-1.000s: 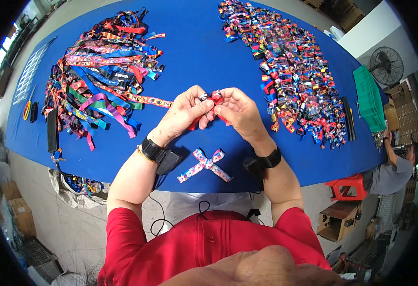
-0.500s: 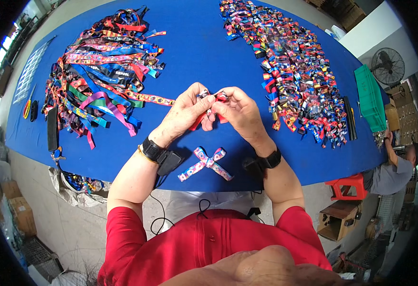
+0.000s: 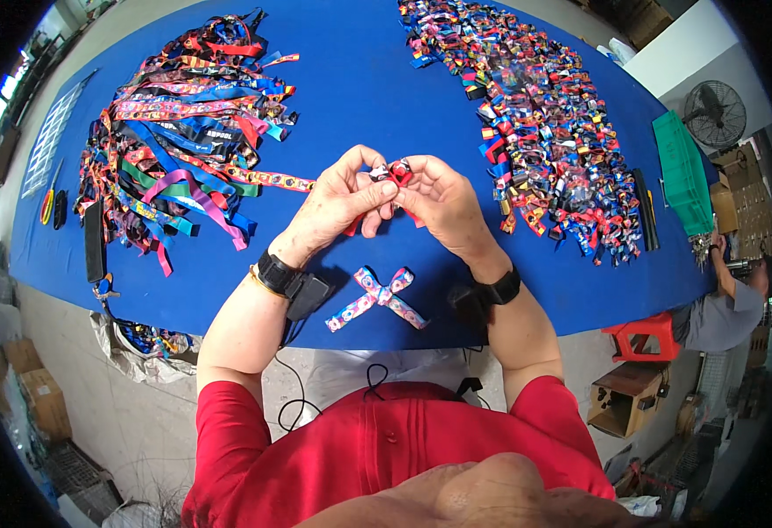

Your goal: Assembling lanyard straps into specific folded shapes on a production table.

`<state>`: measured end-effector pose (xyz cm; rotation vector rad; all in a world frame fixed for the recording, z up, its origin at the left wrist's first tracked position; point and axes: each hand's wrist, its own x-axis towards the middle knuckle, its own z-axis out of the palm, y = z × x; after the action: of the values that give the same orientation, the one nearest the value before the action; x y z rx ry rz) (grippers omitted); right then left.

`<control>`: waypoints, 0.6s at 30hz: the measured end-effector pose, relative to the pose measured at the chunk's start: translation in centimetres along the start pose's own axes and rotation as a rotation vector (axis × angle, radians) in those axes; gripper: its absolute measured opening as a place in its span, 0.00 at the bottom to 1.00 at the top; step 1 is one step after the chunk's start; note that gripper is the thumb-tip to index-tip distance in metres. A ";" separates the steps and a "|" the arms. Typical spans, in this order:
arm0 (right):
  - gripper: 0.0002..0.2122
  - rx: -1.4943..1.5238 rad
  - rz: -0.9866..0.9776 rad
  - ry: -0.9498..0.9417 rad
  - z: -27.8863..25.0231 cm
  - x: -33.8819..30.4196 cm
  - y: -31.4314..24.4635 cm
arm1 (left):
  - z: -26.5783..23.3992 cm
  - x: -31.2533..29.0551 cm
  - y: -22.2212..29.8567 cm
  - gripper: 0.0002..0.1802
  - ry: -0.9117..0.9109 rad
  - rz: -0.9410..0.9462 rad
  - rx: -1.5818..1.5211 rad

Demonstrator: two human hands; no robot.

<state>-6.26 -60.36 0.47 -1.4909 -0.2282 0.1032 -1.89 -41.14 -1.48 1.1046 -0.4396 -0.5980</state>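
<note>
Both hands (image 3: 335, 207) (image 3: 450, 209) on a red ribbon (image 3: 401, 172)

Above the blue tabletop (image 3: 351, 79), toward its front edge, the left hand (image 3: 347, 198) and right hand (image 3: 440, 195) pinch a red-and-black ribbon (image 3: 402, 172). Nearer that edge lies a pink-and-blue patterned bow (image 3: 382, 296). Loose ribbons (image 3: 170, 110) heap toward the left edge; many small looped ribbon pieces (image 3: 549, 132) spread toward the right, and a green crate (image 3: 681, 174) stands at the right edge

Red-black ribbon (image 3: 404, 175), pink-blue patterned bow (image 3: 383, 295)
</note>
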 end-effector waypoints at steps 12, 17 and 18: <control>0.14 0.104 0.018 -0.018 -0.5 0.2 0.4 | 0.2 -0.2 0.4 0.09 -0.001 -0.038 -0.019; 0.10 0.065 0.052 0.050 -0.9 0.3 0.9 | 0.2 -0.1 0.1 0.09 0.016 0.006 0.055; 0.10 0.066 0.052 0.049 -0.9 0.3 0.9 | 0.2 -0.1 0.1 0.09 0.017 0.005 0.055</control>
<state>-5.68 -61.14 -0.48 -1.4328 -0.1450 0.1148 -2.10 -41.21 -1.32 1.1598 -0.4465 -0.5744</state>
